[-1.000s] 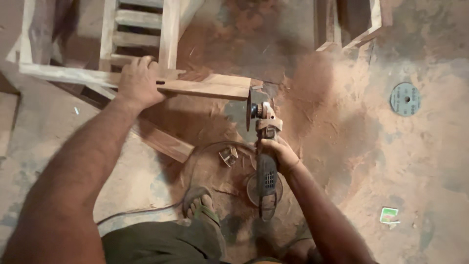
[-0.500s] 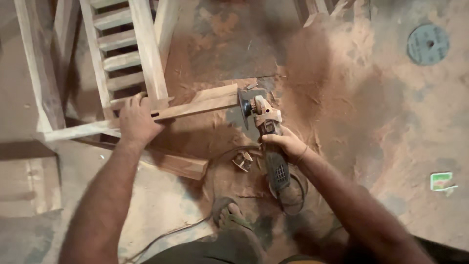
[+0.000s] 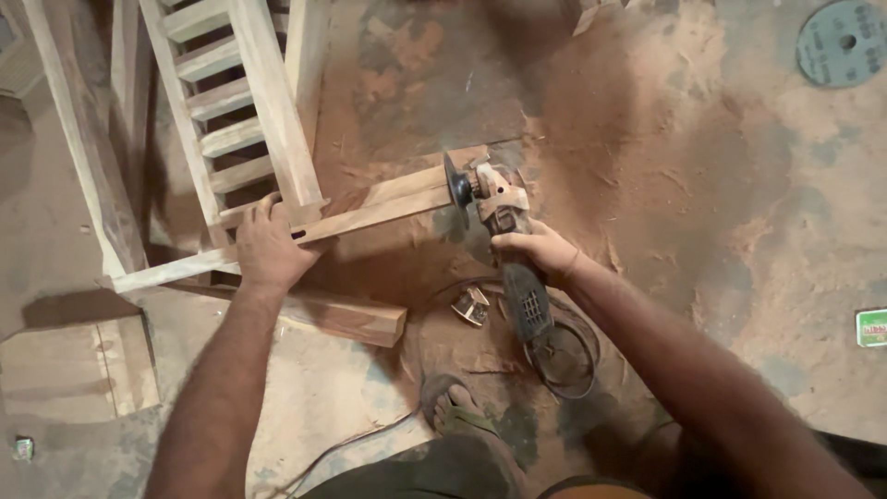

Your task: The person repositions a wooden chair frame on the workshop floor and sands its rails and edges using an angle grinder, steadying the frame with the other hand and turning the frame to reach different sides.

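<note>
The floor (image 3: pixel 739 212) under me is bare concrete thick with reddish sawdust, and a slatted wooden frame (image 3: pixel 245 102) stands at the upper left of it. Across the frame's foot lies the long wooden rail (image 3: pixel 370 211) I am working, its near end propped over a short wooden block (image 3: pixel 346 316). My left hand (image 3: pixel 268 248) is clamped flat on the rail, fingers wrapped over its top edge, pinning it down. My right hand (image 3: pixel 536 249) is closed around the body of the angle grinder (image 3: pixel 504 240), whose dark disc (image 3: pixel 455 185) sits right at the rail's free end, touching it or just shy of it; I cannot tell which. I judge this to be the sanding of that end face, mid-pass. The next move calls for the disc kept square to the end grain and my left hand kept well back along the rail, away from the disc. The grinder's cable (image 3: pixel 564 356) loops beside my sandalled foot (image 3: pixel 457 407), and a small metal fitting (image 3: pixel 473 305) lies just beside the tool's tail. A spare grey disc (image 3: pixel 843 42) rests well apart at top right.
</note>
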